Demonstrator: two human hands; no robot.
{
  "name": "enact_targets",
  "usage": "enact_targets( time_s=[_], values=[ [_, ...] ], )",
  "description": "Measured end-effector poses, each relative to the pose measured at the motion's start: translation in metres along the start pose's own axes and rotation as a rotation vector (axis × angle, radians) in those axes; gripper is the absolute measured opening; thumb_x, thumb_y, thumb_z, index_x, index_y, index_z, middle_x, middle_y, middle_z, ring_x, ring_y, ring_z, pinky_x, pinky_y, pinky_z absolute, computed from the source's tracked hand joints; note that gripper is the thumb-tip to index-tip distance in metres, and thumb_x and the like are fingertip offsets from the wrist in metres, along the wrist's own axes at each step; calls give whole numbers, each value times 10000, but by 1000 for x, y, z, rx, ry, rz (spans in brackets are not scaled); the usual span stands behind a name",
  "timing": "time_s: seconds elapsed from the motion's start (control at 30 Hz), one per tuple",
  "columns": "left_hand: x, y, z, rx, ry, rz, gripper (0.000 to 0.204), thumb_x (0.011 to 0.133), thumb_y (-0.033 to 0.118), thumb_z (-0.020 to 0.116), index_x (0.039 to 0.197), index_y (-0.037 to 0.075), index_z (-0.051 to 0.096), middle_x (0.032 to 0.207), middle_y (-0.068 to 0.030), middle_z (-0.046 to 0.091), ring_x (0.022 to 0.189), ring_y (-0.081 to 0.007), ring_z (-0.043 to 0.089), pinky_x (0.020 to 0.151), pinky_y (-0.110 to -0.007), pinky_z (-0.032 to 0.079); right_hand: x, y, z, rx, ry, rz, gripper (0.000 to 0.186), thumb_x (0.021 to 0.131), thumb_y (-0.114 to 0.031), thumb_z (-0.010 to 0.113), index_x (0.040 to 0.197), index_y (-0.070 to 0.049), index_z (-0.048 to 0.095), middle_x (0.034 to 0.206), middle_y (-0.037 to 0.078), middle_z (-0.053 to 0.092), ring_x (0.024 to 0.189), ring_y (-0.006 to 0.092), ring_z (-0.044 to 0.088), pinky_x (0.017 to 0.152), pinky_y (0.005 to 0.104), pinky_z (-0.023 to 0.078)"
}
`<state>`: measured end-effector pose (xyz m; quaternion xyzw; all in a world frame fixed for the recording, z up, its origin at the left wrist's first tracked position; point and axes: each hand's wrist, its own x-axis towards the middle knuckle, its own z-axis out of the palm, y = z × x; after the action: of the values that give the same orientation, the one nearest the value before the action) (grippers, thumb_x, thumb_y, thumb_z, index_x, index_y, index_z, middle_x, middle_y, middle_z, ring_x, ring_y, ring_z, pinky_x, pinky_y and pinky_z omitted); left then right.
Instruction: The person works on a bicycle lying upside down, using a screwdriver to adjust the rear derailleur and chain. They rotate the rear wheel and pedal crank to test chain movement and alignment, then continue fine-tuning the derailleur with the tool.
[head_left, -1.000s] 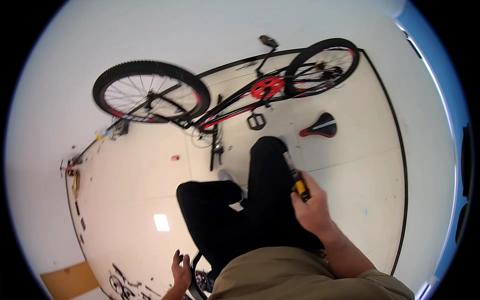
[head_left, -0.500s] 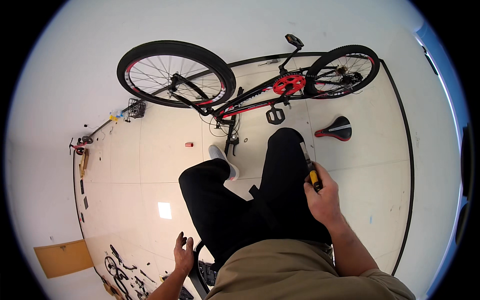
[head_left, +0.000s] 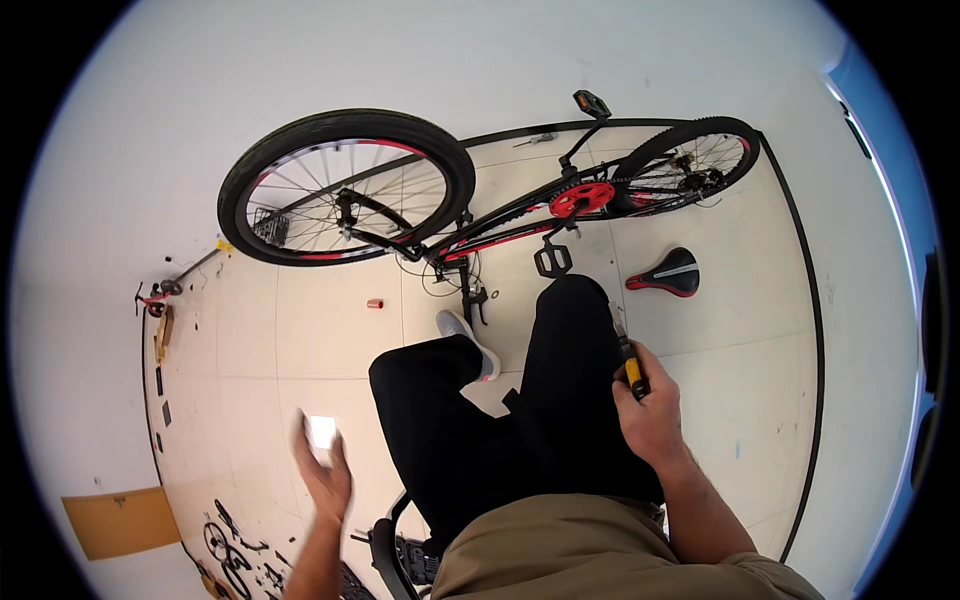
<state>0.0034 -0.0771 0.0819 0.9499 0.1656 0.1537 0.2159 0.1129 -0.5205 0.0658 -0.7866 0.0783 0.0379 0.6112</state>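
My right hand [head_left: 648, 410] is closed round a yellow-and-black tool [head_left: 632, 370] with a flat metal blade, held over my right thigh. My left hand [head_left: 322, 458] is out to the left of my legs, smeared a little by motion, with fingers apart and nothing visible in it; a bright light patch on the floor shows behind it. Ahead of my knees an upside-down black-and-red bicycle [head_left: 580, 197] has its wheels and pedals raised. Its handlebar [head_left: 467, 297] rests on the floor. A black-and-red saddle [head_left: 668, 275] lies right of my right knee.
A small red cylinder [head_left: 375, 303] is on the floor. A scooter [head_left: 160, 300] and cardboard stand along the left wall. Bicycle parts [head_left: 230, 555] lie scattered at lower left near a tan board [head_left: 120, 523]. A black chair armrest [head_left: 385, 555] is beside me.
My left hand has swung up and outward to the left, away from the chair's armrest. My right hand still holds the tool over my thigh. The view has shifted slightly.
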Motion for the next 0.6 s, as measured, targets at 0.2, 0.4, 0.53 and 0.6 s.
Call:
enact_targets(
  time_s=[0.2,0.4,0.53,0.6],
  values=[
    [213,123,33,3,272,496,632,930,162,696,1473,-33,440,1449,-267,490,1367,-407,444,1153,-466,334,6,1,-14,14,33,45,430,881,31,614,1308,47,568,919,70,624,804,128,578,760,282,499],
    [344,160,71,380,529,589,646,945,449,672,1498,167,493,1488,-186,496,1387,-369,429,1153,-508,293,13,24,-46,254,148,314,443,877,-39,653,1304,52,572,938,46,619,842,113,555,797,263,471],
    [390,168,87,617,364,376,602,991,592,523,1502,277,492,1550,-98,460,1459,-323,358,1169,-594,205,29,69,-87,117,250,407,433,854,-109,671,1248,58,601,897,55,610,838,134,557,778,304,471],
    [423,138,82,532,361,251,594,995,629,480,1469,277,533,1531,-87,493,1470,-296,354,1151,-648,194,41,116,-101,-11,248,536,459,823,-143,651,1226,73,609,900,121,641,813,194,584,743,351,487]
  ],
)
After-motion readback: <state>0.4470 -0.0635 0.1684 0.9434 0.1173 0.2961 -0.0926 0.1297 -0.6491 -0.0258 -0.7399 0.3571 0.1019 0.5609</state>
